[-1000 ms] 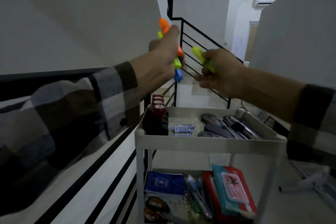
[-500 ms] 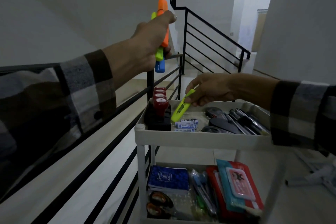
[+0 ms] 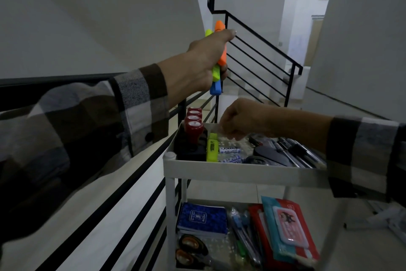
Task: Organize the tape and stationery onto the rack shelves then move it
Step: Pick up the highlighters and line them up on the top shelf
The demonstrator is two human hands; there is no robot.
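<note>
My left hand grips a bunch of highlighters above the rack's top shelf. Just below my right fingertips, one highlighter lies in that shelf, stamps left of it.

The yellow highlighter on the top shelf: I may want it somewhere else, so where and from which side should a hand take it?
Judging by its pose, pinch the yellow highlighter across its narrow body near the far, capped end, coming from above. It lies flat along the top shelf, close beside the stamp holder on its left, so a sideways approach looks blocked there. The right hand already hovers over that end.
</note>
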